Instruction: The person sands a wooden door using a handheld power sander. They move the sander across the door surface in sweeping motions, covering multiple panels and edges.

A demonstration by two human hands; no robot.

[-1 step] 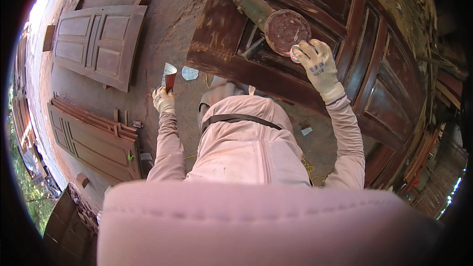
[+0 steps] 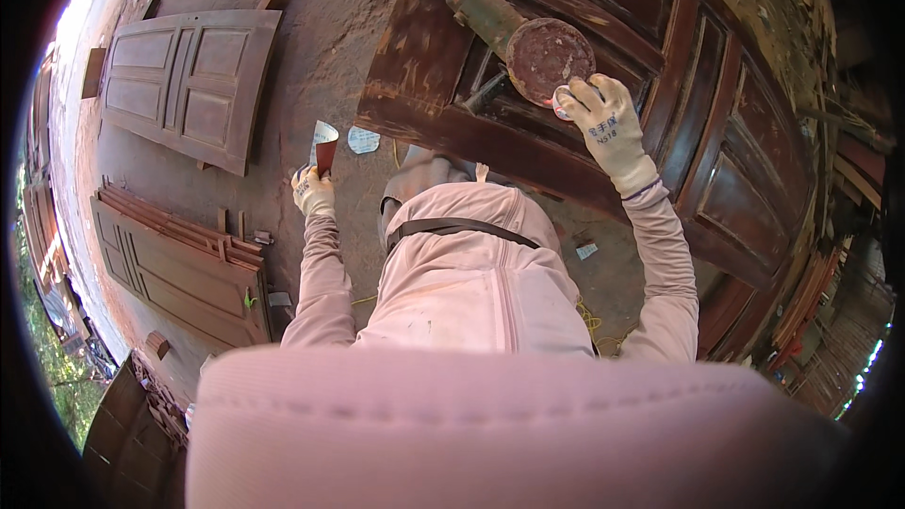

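My left hand (image 2: pixel 313 190), in a pale work glove, is closed on a curled sanding disc (image 2: pixel 325 149) with a red-brown face and a pale printed back. On the dark brown panelled door (image 2: pixel 415 85) lies an angle grinder (image 2: pixel 485 19) with a worn greenish body, its round red-brown pad (image 2: pixel 551 58) facing up. My right hand (image 2: pixel 603 123), gloved too, is at the pad's near right edge. Its fingers are closed around a small round white-and-red thing (image 2: pixel 563 102), mostly covered by the glove, whose kind I cannot make out. The grinder's side handle (image 2: pixel 485 92) rests against the door.
A round pale disc (image 2: pixel 363 139) lies on the ground left of the door. Farther left are a panelled door (image 2: pixel 189 85) and another door (image 2: pixel 179 269) with wooden strips (image 2: pixel 179 221) along it. Yellow cord (image 2: pixel 589 316) lies beside me. Timber pieces (image 2: pixel 811 302) stand at the right.
My right hand has shifted very slightly to the left with the small round thing. My left hand, the sanding disc and the grinder stay in place.
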